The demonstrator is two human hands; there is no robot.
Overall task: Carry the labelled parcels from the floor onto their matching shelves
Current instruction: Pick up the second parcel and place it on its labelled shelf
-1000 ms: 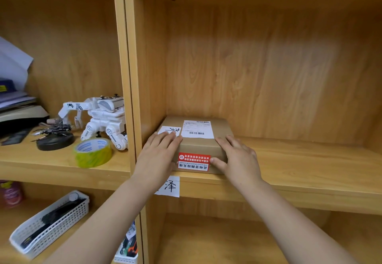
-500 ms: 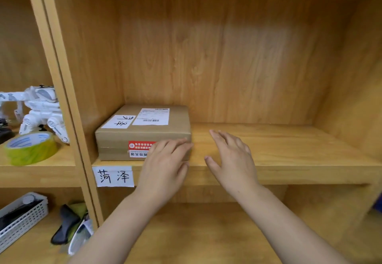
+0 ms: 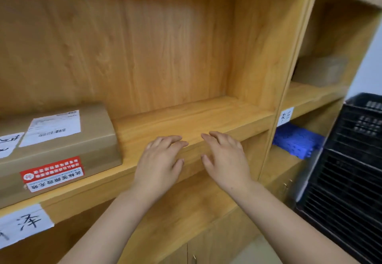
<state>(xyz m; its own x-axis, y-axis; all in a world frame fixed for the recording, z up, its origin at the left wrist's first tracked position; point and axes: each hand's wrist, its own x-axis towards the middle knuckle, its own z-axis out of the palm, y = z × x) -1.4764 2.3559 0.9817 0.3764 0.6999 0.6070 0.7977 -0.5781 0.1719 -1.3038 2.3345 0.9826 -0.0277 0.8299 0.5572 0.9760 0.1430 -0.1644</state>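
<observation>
A flat brown cardboard parcel (image 3: pixel 62 139) with a white shipping label and a red sticker lies on the wooden shelf (image 3: pixel 186 119), at its left end. A handwritten paper tag (image 3: pixel 22 224) is stuck on the shelf edge below it. My left hand (image 3: pixel 161 160) and my right hand (image 3: pixel 225 158) hover palm down over the shelf's front edge, to the right of the parcel, fingers spread, holding nothing. Neither hand touches the parcel.
Another brown box (image 3: pixel 322 69) sits in the right-hand bay, with a small paper tag (image 3: pixel 286 115) on that shelf's edge. Blue plastic pieces (image 3: pixel 295 141) lie on the shelf below. A black slatted crate (image 3: pixel 351 170) stands at the far right. Cabinet doors are below.
Both hands came off the parcel and drew back to the right along the shelf edge. The view swung right, so the parcel now sits at the left of the frame.
</observation>
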